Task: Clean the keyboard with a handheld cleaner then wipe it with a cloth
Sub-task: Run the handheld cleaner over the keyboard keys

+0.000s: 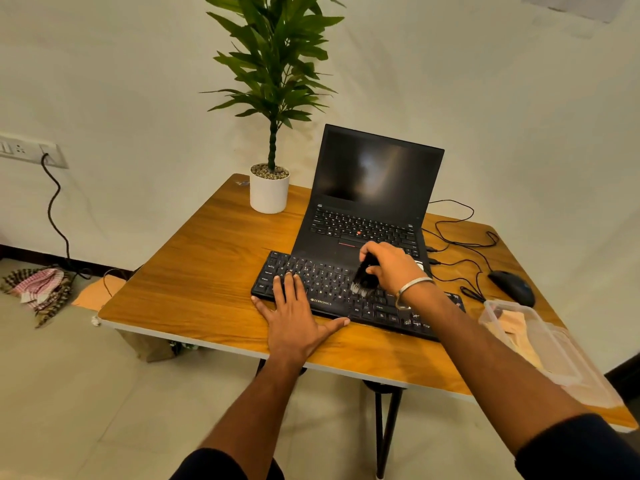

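A plain cream-painted wall (519, 98) fills the back of the room, lit warmly and evenly. Against it stands a square wood-grain worktop (207, 271) with a pale edge band, carried on thin black metal legs (384, 434). The floor is pale beige tile (69, 393), met by a dark skirting strip (31, 252) at the wall's foot. A white switch-and-socket plate (26, 148) sits on the wall at left, with 1 black cable (52, 209) hanging from it to the floor (it ends near a crumpled checked cloth heap (41, 289)). A light rectangular patch (581, 5) shows at top right.
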